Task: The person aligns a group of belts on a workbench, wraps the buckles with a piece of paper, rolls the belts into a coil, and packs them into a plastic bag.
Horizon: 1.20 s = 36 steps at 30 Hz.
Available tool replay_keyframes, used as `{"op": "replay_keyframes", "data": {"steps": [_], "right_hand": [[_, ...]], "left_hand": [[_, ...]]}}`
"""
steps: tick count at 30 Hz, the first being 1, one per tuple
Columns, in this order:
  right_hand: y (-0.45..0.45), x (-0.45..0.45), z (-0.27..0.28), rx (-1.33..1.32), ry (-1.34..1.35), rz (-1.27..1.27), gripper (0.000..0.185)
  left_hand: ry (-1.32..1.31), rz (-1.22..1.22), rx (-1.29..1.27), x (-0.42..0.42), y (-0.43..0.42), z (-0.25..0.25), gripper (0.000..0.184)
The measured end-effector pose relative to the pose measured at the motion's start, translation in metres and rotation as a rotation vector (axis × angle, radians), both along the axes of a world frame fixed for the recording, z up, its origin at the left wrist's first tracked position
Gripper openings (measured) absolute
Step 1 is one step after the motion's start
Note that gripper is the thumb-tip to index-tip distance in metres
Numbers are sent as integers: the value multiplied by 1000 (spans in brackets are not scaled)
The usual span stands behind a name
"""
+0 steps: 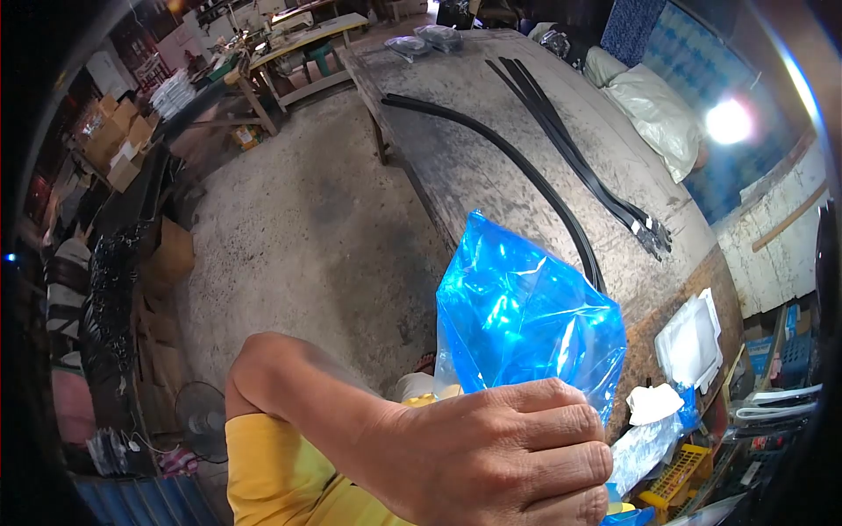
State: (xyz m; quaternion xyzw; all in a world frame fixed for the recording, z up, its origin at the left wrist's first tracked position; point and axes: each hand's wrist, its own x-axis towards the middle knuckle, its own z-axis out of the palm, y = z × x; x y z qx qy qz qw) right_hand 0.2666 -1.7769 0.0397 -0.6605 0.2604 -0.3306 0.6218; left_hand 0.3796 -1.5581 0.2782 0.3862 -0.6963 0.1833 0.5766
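My left hand is in front of me at the bottom, the back of it toward the camera. Its fingers are curled closed on a shiny, translucent blue plastic bag. The bag stands up beyond the knuckles, creased, with one pointed corner at the top. My thumb and the bag's lower part are hidden behind the hand. Behind the bag, one long black strip curves along the table. My right hand does not show.
More black strips with white tags lie on the table. Clear packets sit at its far end, a white sack along the right side. White sheets and a yellow basket are at near right. Cardboard boxes stand at left.
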Motion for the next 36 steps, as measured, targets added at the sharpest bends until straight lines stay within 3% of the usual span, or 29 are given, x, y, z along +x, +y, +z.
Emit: {"op": "replay_keyframes", "data": {"steps": [10, 19, 25, 28, 36], "right_hand": [[6, 5, -2, 20, -5, 56, 54], [11, 8, -1, 33, -9, 85, 57], [14, 8, -1, 42, -15, 97, 59], [16, 8, -2, 48, -18, 104, 60], [20, 8, -4, 58, -31, 120, 63]], "left_hand": [[-17, 15, 18, -4, 9, 2, 18], [205, -23, 38, -19, 14, 7, 21], [17, 0, -1, -13, 12, 3, 17], [113, 0, 41, -17, 15, 7, 17], [52, 4, 23, -16, 15, 14, 15]]}}
